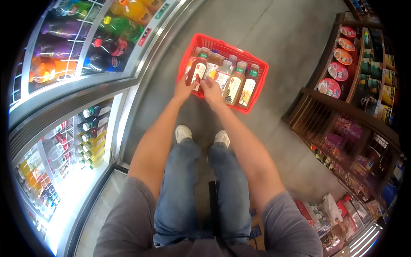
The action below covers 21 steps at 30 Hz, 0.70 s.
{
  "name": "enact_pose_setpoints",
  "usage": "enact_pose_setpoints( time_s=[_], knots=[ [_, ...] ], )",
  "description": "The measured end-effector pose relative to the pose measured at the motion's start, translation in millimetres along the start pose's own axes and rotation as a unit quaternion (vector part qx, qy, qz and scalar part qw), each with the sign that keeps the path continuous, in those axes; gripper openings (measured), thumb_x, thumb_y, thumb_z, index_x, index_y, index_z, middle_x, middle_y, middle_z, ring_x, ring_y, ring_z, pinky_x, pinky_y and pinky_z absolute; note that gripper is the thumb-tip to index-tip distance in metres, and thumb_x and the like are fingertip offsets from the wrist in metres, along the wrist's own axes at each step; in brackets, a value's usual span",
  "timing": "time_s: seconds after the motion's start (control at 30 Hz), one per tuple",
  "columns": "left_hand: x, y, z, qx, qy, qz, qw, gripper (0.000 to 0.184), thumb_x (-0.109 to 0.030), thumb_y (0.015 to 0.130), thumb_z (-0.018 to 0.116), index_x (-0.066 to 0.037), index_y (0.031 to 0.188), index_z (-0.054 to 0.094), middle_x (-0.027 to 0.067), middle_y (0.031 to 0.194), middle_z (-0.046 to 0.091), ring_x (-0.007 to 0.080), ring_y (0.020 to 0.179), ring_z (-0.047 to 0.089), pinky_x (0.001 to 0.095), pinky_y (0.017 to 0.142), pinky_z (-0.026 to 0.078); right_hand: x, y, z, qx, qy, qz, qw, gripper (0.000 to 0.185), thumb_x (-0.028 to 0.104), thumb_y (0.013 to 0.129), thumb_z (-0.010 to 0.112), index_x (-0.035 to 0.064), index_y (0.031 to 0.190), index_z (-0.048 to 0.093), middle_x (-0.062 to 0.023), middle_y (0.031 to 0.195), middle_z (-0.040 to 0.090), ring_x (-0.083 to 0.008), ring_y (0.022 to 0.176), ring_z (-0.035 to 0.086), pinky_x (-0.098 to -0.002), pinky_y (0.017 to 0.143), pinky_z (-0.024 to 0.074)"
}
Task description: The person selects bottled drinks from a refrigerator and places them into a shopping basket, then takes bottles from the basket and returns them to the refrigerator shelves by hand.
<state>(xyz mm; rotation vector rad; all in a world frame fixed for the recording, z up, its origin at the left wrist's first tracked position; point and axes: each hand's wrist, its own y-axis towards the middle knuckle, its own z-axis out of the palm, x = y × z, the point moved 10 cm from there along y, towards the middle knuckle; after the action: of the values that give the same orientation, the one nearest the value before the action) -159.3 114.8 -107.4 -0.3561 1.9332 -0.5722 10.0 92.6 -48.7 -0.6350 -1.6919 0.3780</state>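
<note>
A red plastic basket (260, 94) sits on the floor ahead of my feet with several labelled drink bottles in it. My left hand (184, 89) is closed around the lower part of a dark red juice bottle (198, 67) with a green cap, tilted at the basket's left side. From the other side, the fingers of my right hand (211, 91) are bent in against the same bottle near its base; their exact contact is partly hidden. Right of it lie a clear bottle (223, 75), a brownish bottle (235, 88) and another green-capped bottle (248, 89).
On the left stands a lit drinks cooler (107, 88) with soda bottles on its upper shelves and more bottles below. To the right, a dark shelf rack (314, 103) holds cup noodles (338, 71) and packaged goods. Grey floor (274, 32) lies between them.
</note>
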Motion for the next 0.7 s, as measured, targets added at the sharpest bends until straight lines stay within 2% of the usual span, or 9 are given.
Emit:
enact_pose_setpoints(
  time_s=[0.03,0.17,0.23,0.3,0.47,0.53,0.6,0.67,0.7],
  knots=[
    [6.4,3.3,0.4,-0.017,0.057,0.02,0.998,0.068,-0.029,0.08,0.077,0.005,0.132,0.051,0.023,0.121,0.063,0.0321,0.112,0.062,0.0389,0.094,0.049,-6.1,0.3,9.0,0.034,0.006,0.027,0.999,0.055,0.02,0.096,0.06,-0.0087,0.139,0.043,-0.0228,0.13,0.059,-0.029,0.121,0.057,-0.0348,0.099,0.0452],
    [10.6,8.8,-4.6,-0.034,0.082,0.031,0.996,0.063,-0.026,0.079,0.078,0.007,0.127,0.054,0.024,0.121,0.063,0.0317,0.112,0.062,0.0382,0.094,0.048,-12.6,3.8,22.8,0.042,0.042,0.02,0.998,0.042,0.018,0.095,0.06,-0.0052,0.129,0.053,-0.0195,0.125,0.063,-0.0269,0.115,0.061,-0.0347,0.095,0.047],
    [3.5,9.1,3.4,0.068,0.012,0.013,0.998,0.056,-0.022,0.08,0.077,0.006,0.124,0.057,0.0226,0.119,0.065,0.0286,0.11,0.063,0.0367,0.094,0.048,-23.0,12.3,25.2,0.016,0.029,0.021,0.999,0.038,0.018,0.094,0.06,-0.0039,0.125,0.056,-0.0186,0.121,0.065,-0.0259,0.111,0.063,-0.0347,0.092,0.0479],
    [-15.4,-1.5,1.6,0.105,-0.009,-0.019,0.994,0.052,-0.022,0.081,0.076,0.005,0.123,0.058,0.0203,0.117,0.066,0.0263,0.108,0.064,0.0359,0.094,0.048,-20.8,8.4,14.7,-0.027,-0.058,0.05,0.997,0.029,0.019,0.091,0.063,-0.0008,0.112,0.065,-0.0156,0.106,0.07,-0.0235,0.097,0.067,-0.0351,0.083,0.0498],
    [-5.4,-42.6,7.3,0.189,-0.144,-0.137,0.962,0.048,-0.022,0.087,0.072,0.002,0.126,0.057,0.0127,0.117,0.066,0.0215,0.105,0.064,0.0361,0.093,0.047,-12.7,-16.3,0.8,-0.035,-0.016,0.049,0.998,0.033,0.023,0.087,0.069,0.0007,0.111,0.069,-0.0126,0.097,0.073,-0.02,0.086,0.068,-0.0335,0.078,0.0513],
    [-16.4,-87.0,7.9,0.214,-0.239,-0.19,0.928,0.055,-0.024,0.09,0.07,0.001,0.134,0.049,0.0094,0.123,0.061,0.0201,0.109,0.061,0.0362,0.095,0.048,2.5,-39.7,-2.1,-0.005,-0.007,0.031,0.999,0.036,0.017,0.083,0.073,0.0015,0.115,0.068,-0.0128,0.096,0.074,-0.0196,0.084,0.07,-0.0325,0.077,0.053],
    [-22.6,-117.1,8.0,0.2,-0.288,-0.176,0.92,0.058,-0.023,0.091,0.069,0.0,0.138,0.045,0.0087,0.127,0.059,0.0199,0.113,0.058,0.0375,0.099,0.045,13.1,-61.6,-4.2,0.014,-0.02,0.029,0.999,0.041,0.016,0.083,0.074,0.0004,0.12,0.066,-0.0136,0.102,0.073,-0.0195,0.091,0.07,-0.032,0.081,0.0531],
    [-34.8,-151.2,-1.6,0.144,-0.349,-0.164,0.911,0.054,-0.023,0.091,0.068,-0.001,0.136,0.048,0.0098,0.13,0.057,0.0195,0.113,0.058,0.0384,0.094,0.047,8.9,-85.1,-4.3,0.027,0.082,0.007,0.996,0.047,0.018,0.084,0.074,0.0013,0.127,0.062,-0.0143,0.108,0.071,-0.019,0.099,0.068,-0.0313,0.085,0.0522],
    [-44.1,-169.7,-9.4,0.128,-0.342,-0.171,0.915,0.054,-0.019,0.092,0.067,-0.002,0.139,0.045,0.0093,0.132,0.055,0.0191,0.116,0.056,0.0364,0.095,0.047,28.4,-104.4,-6.6,0.067,0.115,0.021,0.991,0.054,0.014,0.086,0.073,0.0008,0.134,0.055,-0.0153,0.12,0.067,-0.0192,0.111,0.064,-0.0311,0.093,0.0501]
  ],
)
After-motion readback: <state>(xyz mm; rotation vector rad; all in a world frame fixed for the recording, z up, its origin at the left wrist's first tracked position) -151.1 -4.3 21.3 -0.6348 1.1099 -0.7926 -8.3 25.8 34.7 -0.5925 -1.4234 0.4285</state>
